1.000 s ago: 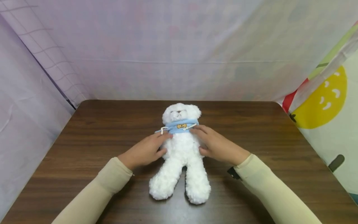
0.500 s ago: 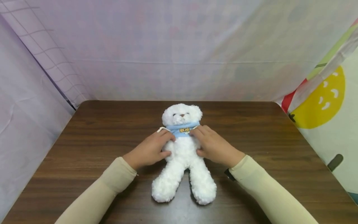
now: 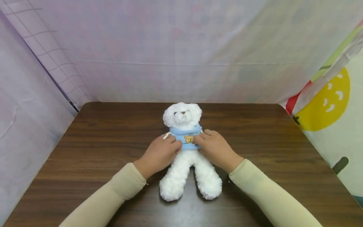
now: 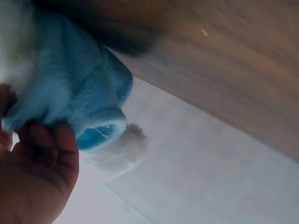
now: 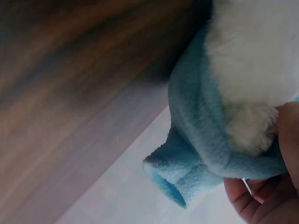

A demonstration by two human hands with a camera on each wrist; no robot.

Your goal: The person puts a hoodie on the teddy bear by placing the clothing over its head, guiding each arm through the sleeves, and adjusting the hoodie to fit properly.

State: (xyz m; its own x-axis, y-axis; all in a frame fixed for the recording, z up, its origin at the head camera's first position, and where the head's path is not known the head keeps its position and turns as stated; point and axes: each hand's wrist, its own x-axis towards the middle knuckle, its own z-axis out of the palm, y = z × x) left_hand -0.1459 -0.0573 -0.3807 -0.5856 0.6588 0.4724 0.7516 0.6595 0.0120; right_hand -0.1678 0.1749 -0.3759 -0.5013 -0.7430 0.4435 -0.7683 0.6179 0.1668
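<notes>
Left hand (image 3: 159,154) and right hand (image 3: 217,149) pinch a light-blue fleece top (image 3: 185,133) at either side.
Its hem sits lower on the fluffy white plush bear (image 3: 181,116) than before.

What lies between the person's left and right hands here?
The head view shows the front of the blue shirt, with its bear-face motif, between the left hand and the right hand.
</notes>
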